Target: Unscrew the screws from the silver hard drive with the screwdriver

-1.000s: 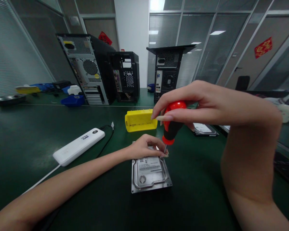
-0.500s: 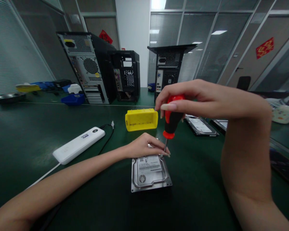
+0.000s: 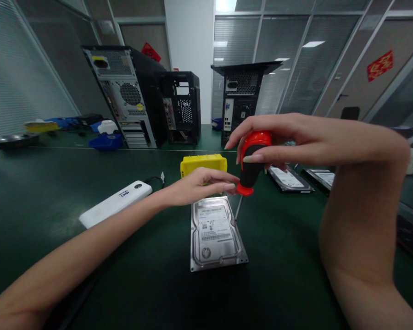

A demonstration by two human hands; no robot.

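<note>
1. Near the middle of the dark green tabletop (image 3: 89, 256) a hard disk drive (image 3: 216, 233) lies flat with its labelled lid up, its short ends toward the near and far edges
2. By the look of it, the step in hand is work on a lid screw along the drive's right long edge: the thin shaft of a screwdriver (image 3: 250, 168) slants down to that edge, and its tip seems to rest on or just at the metal there; the screw itself is too small to make out
3. Right hand (image 3: 296, 140) comes in from above with the wrist bent over; its thumb and fingers are curled round the red cap of the handle in a light, closed grip, the black waist of the handle showing below them
4. Left hand (image 3: 196, 185) hovers over the drive's far end, fingers stretched out and nearly flat, fingertips close to the red collar of the handle; whether they touch it or the drive I cannot tell, and it grips nothing
5. My judgement of the next move: it calls for the tip seated square in the screw head, the shaft brought more upright, steady downward pressure while turning, and the drive kept from sliding
6. Beyond the drive, toward the far edge, sits a yellow plastic bin (image 3: 203, 163); a white power strip (image 3: 116, 202) lies to the left, and two more hard drives (image 3: 289, 178) lie to the right
</note>
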